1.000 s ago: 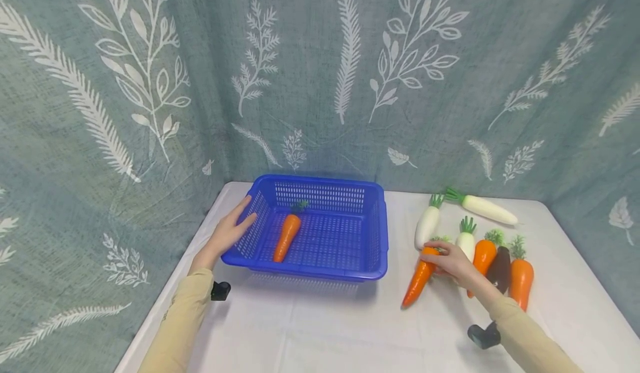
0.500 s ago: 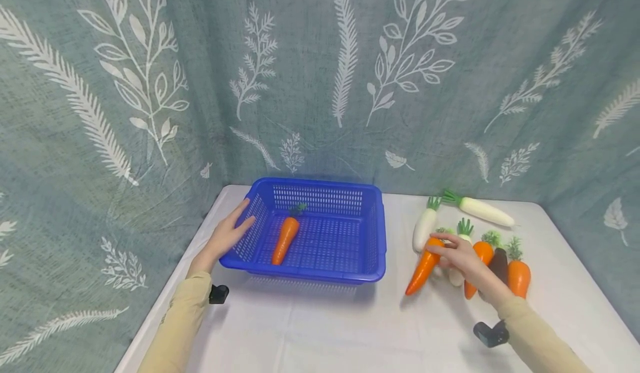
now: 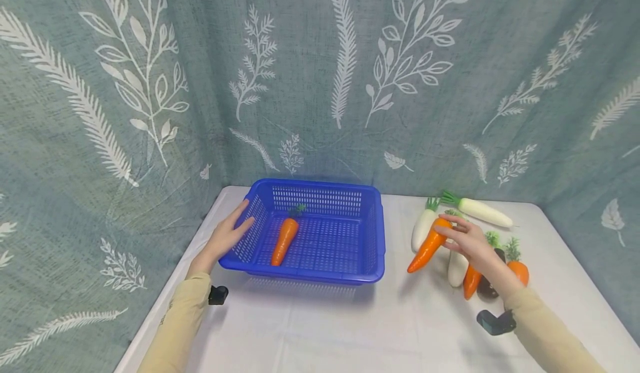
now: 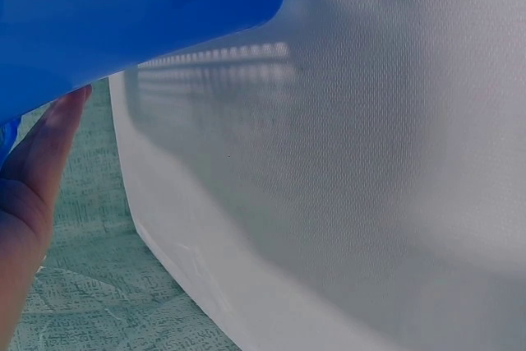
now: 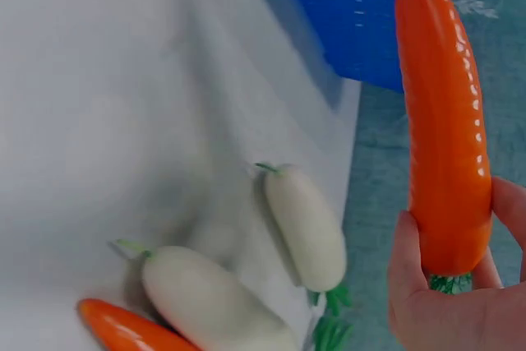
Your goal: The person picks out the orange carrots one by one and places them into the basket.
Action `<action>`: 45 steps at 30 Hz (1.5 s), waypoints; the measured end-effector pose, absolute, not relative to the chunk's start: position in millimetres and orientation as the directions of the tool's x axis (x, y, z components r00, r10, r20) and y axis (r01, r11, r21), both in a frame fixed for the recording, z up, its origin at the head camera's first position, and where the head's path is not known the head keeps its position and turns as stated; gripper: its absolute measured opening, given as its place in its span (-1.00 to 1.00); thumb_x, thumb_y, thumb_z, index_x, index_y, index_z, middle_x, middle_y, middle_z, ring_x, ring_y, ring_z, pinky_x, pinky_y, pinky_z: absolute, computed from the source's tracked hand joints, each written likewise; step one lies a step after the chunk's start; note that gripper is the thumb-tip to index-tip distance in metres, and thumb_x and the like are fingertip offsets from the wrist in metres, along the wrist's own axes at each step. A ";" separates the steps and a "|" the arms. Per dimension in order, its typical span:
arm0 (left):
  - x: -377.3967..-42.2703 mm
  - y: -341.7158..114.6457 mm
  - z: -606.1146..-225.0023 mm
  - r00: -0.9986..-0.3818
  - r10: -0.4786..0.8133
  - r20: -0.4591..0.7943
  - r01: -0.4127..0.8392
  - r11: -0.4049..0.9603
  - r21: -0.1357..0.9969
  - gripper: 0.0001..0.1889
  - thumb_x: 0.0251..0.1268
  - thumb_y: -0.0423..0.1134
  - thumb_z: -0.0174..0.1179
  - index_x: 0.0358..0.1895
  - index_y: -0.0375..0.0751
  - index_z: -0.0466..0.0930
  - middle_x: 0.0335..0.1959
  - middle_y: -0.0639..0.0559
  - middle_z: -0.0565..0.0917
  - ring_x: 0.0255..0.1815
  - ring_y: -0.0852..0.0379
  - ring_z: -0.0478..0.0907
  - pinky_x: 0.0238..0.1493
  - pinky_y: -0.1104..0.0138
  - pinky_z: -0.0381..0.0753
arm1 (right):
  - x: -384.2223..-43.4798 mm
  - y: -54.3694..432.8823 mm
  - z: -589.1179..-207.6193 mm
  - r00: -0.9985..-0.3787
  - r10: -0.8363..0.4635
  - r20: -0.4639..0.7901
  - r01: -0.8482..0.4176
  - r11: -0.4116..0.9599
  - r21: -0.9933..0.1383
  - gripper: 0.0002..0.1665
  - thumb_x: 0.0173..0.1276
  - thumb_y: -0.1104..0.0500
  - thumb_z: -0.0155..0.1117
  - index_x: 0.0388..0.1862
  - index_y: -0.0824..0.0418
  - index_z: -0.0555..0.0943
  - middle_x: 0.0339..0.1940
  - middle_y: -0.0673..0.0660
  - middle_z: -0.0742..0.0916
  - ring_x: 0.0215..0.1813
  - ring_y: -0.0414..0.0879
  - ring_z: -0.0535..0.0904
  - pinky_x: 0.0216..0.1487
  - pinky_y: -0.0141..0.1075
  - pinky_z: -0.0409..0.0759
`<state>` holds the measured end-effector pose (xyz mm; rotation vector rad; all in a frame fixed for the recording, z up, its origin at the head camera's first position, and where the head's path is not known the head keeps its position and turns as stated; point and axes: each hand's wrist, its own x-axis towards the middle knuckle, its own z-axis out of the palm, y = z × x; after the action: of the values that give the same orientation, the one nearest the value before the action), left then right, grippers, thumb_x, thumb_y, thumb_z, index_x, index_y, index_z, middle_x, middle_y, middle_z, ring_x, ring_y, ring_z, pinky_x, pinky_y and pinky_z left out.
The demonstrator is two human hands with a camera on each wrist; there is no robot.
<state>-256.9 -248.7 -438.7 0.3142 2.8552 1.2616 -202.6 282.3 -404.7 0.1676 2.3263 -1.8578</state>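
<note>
In the head view my left hand [image 3: 222,239] lies at the left rim of a blue basket [image 3: 305,275], its fingers extended. The left wrist view shows a digit of this hand against the blue basket wall [image 4: 123,14]. One orange carrot [image 3: 285,242] with a green top lies inside the basket. To the right, my right hand [image 3: 472,242] holds another carrot [image 3: 429,248] by its thick leafy end, above the table, tip pointing down toward the basket side. Its thumb and fingers pinch the carrot [image 5: 444,137] in the right wrist view.
White radishes [image 3: 484,212] lie at the back right, one [image 3: 422,229] just behind the held carrot. Near my right forearm are a carrot [image 3: 471,282], a partly hidden eggplant [image 3: 486,289] and another carrot [image 3: 519,271]. A patterned curtain [image 3: 320,84] hangs behind the white table.
My right hand has lifted the carrot off the table and moved it up and slightly right. The left hand keeps its place at the basket rim.
</note>
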 end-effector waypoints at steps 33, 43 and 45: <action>-253.7 -246.9 -436.9 -0.982 0.177 0.065 0.167 0.658 0.734 -0.33 0.57 -0.03 -0.12 0.55 -0.30 -0.07 0.53 -0.35 0.01 0.50 -0.38 -0.04 0.44 -0.18 -0.01 | -219.4 244.0 -385.4 -0.992 -0.021 -0.122 0.123 -0.028 -0.992 -0.23 0.45 0.12 0.22 0.49 0.38 0.18 -0.12 -0.16 0.59 -0.09 -0.35 0.58 0.06 -0.39 0.59; -255.5 -247.6 -436.7 -0.982 0.177 0.071 0.172 0.662 0.729 -0.33 0.56 -0.04 -0.12 0.54 -0.32 -0.06 0.52 -0.35 0.02 0.49 -0.38 -0.03 0.44 -0.18 -0.01 | -225.4 221.5 -389.2 -0.995 -0.037 -0.090 0.092 -0.051 -0.994 -0.29 0.49 0.14 0.15 0.49 0.38 0.18 -0.17 -0.18 0.63 -0.07 -0.33 0.58 0.15 -0.38 0.53; -255.6 -247.3 -436.7 -0.981 0.177 0.074 0.175 0.663 0.728 -0.33 0.56 -0.04 -0.11 0.54 -0.32 -0.06 0.52 -0.35 0.02 0.49 -0.38 -0.03 0.44 -0.18 -0.01 | -226.6 217.5 -390.3 -0.996 -0.040 -0.083 0.086 -0.062 -0.994 -0.29 0.49 0.15 0.13 0.49 0.39 0.17 -0.16 -0.17 0.63 -0.07 -0.34 0.58 0.14 -0.38 0.53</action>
<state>-255.6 -247.3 -436.7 0.3027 2.8618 1.2521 -226.6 217.5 -390.3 0.0515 2.0908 -2.2276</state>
